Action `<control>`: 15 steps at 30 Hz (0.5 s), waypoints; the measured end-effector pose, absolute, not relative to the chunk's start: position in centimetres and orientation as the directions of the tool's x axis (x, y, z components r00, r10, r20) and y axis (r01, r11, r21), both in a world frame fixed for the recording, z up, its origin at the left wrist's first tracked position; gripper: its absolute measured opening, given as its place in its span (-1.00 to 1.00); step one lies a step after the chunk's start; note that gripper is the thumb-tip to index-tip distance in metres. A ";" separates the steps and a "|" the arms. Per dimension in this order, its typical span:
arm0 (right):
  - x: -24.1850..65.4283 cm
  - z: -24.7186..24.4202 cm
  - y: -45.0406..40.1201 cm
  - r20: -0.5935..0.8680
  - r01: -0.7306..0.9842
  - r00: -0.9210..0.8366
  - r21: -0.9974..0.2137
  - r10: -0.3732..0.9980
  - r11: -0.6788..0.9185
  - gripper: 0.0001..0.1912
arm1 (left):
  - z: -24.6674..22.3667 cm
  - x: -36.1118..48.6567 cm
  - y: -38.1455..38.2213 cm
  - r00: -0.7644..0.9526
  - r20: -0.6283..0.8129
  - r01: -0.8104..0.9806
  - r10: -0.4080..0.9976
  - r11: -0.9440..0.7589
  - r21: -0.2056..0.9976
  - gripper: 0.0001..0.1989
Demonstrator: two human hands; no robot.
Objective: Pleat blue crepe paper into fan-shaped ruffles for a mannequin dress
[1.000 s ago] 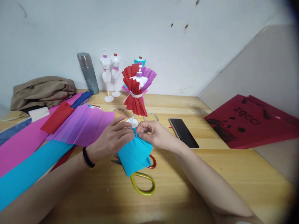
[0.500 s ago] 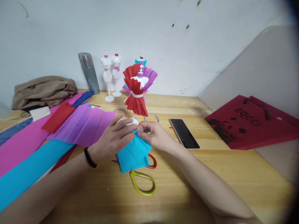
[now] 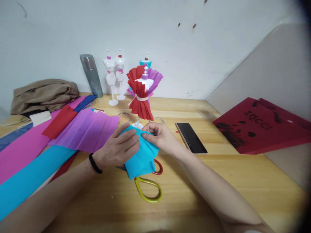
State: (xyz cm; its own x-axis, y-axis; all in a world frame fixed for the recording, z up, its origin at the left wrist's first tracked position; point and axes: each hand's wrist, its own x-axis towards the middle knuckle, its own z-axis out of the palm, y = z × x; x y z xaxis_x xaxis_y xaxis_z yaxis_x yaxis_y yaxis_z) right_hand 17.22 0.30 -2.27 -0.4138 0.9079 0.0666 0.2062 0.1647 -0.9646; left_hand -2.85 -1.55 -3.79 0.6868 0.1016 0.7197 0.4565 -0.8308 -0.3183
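Note:
Both hands hold one piece of blue crepe paper (image 3: pixel 142 158) above the wooden table. My left hand (image 3: pixel 120 145) is closed on its upper left side, fingers curled over the front. At the upper right edge my right hand (image 3: pixel 159 136) pinches the paper between thumb and fingers. Beneath the paper lie scissors with one yellow handle loop (image 3: pixel 148 191) and one red handle loop (image 3: pixel 159 166); the paper hides most of their middle. Just beyond my hands stands a small white mannequin (image 3: pixel 145 82) dressed in pleated red paper, with purple pleats at its shoulder.
Coloured paper strips (image 3: pixel 84 129) and a brown cloth (image 3: pixel 45 95) lie at left. A flask (image 3: pixel 91 76) and white mannequins (image 3: pixel 110 76) stand along the wall. To the right are a phone (image 3: pixel 191 137) and a red paper bag (image 3: pixel 262 129). Wire coils lie near the dressed mannequin.
The blue paper's upper edge, gathered between my fingers before, now spreads wider and flatter between both hands. My left fingers have drawn slightly lower and more curled. The view has shifted slightly.

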 end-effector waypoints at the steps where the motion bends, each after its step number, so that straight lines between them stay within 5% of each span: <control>1: 17.3 -2.3 0.3 0.059 0.205 -0.405 -0.966 0.912 0.154 -0.87 | -3.9 -2.9 -1.6 0.688 0.719 0.452 0.097 -0.833 -0.319 -0.89; 15: 17.3 -2.0 0.1 0.109 0.344 -0.419 -0.900 0.901 0.268 -0.86 | -3.2 -2.3 -1.9 0.709 0.700 0.455 0.081 -0.811 -0.366 -0.82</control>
State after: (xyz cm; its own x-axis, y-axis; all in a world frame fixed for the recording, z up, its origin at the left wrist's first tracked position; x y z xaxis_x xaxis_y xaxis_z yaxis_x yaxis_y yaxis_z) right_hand 17.29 0.07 -1.99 -0.4194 0.9012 0.1088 0.3435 0.2685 -0.9000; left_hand -2.34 -1.95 -3.21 0.7090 0.0814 0.7005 0.4552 -0.8115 -0.3664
